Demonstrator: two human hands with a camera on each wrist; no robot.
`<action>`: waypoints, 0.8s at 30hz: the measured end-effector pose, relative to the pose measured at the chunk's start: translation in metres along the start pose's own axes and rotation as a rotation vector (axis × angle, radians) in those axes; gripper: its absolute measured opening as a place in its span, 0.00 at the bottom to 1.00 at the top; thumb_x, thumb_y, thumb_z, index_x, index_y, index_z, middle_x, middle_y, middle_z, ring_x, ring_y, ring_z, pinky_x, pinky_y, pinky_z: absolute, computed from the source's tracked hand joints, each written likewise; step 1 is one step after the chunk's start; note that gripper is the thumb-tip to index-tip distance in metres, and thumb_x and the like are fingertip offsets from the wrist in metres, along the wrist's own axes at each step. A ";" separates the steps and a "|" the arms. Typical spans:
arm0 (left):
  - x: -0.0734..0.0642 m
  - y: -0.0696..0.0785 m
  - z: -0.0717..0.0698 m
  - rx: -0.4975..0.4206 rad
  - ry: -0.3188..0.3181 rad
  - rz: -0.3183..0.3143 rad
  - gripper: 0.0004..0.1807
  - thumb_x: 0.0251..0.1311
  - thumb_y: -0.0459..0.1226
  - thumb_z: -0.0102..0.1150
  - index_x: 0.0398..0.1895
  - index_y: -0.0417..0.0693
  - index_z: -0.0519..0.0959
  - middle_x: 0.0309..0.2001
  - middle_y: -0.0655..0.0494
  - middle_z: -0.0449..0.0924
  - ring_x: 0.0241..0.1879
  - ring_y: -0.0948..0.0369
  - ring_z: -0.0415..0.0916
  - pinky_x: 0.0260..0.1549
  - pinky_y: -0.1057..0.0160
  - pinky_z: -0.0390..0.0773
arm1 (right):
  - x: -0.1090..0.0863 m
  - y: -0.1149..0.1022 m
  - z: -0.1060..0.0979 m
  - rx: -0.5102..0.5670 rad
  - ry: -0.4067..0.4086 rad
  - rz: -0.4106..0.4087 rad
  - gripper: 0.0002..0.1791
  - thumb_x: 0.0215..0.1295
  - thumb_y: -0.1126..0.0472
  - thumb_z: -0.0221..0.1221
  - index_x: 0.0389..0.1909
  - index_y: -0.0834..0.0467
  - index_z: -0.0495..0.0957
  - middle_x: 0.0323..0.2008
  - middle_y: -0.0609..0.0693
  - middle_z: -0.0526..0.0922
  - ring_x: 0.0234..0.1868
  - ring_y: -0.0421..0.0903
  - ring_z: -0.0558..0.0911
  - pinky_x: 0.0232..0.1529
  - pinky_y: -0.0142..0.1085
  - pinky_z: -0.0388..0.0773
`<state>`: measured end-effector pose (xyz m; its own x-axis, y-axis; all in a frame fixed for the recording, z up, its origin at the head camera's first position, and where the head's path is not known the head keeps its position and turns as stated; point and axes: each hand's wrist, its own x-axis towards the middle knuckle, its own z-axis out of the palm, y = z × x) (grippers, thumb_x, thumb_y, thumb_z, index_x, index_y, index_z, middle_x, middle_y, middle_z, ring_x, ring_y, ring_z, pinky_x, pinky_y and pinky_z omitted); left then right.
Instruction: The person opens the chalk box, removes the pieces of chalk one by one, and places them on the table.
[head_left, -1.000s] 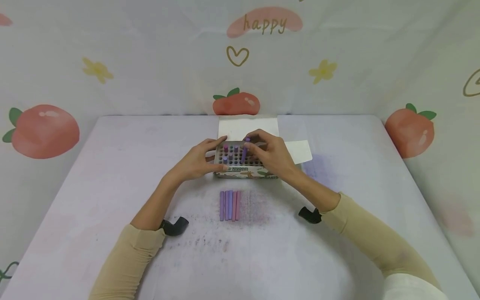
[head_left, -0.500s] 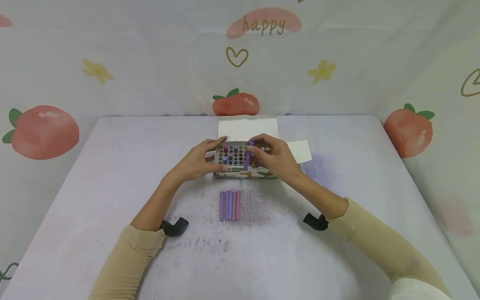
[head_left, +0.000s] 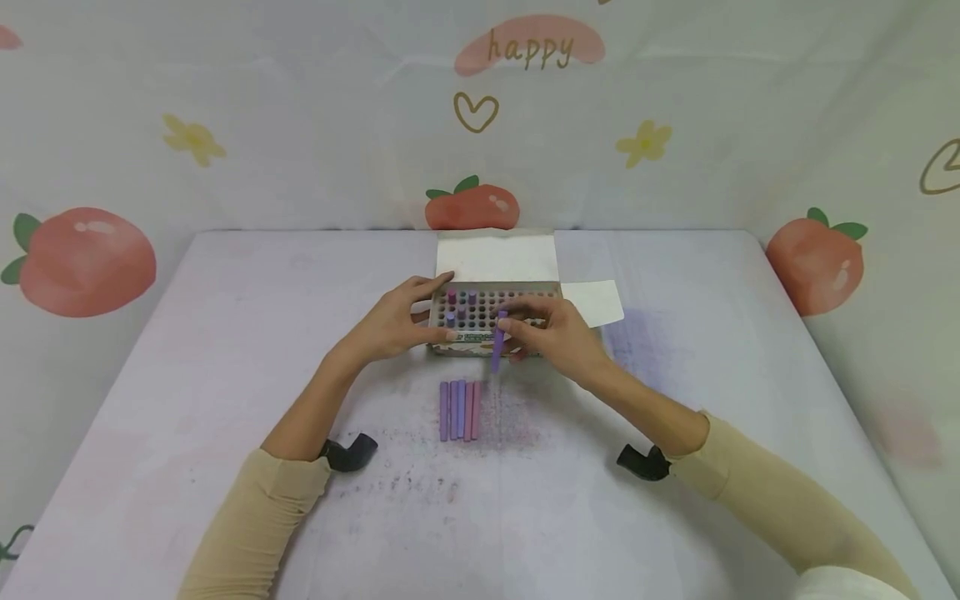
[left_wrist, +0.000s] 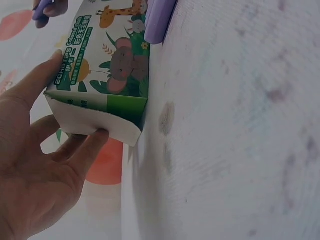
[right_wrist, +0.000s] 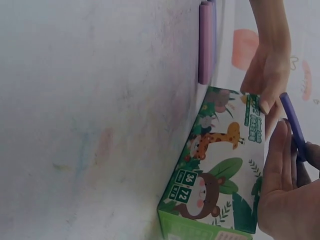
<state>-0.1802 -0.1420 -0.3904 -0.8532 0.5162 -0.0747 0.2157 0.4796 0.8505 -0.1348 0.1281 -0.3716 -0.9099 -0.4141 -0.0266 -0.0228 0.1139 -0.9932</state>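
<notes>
An open chalk box (head_left: 468,350) with a perforated tray stands at the back middle of the table; several purple, lilac and magenta chalks poke up at its left end. My left hand (head_left: 390,323) holds that end, thumb at the front and index finger toward the back, as the left wrist view also shows. Between the thumb and fingers of my right hand (head_left: 558,340) is a purple chalk stick (head_left: 498,343), pointing down just in front of the box. In the right wrist view the chalk stick (right_wrist: 294,122) is raised off the table, beside the box's printed front.
Several purple and pink chalk sticks (head_left: 461,411) lie side by side in front of the box. The box's white lid (head_left: 495,257) leans up behind it, and a side flap (head_left: 592,302) sticks out to the right. Chalk dust marks the tabletop (head_left: 420,517).
My right hand has carried the purple chalk from over the tray toward me, past the box's front edge. The left hand stays on the box.
</notes>
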 end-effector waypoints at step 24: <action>-0.001 0.000 -0.001 0.009 0.023 -0.014 0.50 0.53 0.43 0.76 0.78 0.59 0.57 0.71 0.45 0.60 0.73 0.45 0.57 0.65 0.54 0.73 | -0.020 0.025 0.014 -0.033 -0.064 0.132 0.15 0.67 0.64 0.64 0.53 0.63 0.82 0.39 0.58 0.85 0.31 0.53 0.87 0.33 0.49 0.88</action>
<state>-0.1793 -0.1432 -0.3897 -0.8668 0.4931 -0.0746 0.2077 0.4930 0.8449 -0.1111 0.1266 -0.3975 -0.8775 -0.4501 -0.1654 0.0810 0.2009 -0.9763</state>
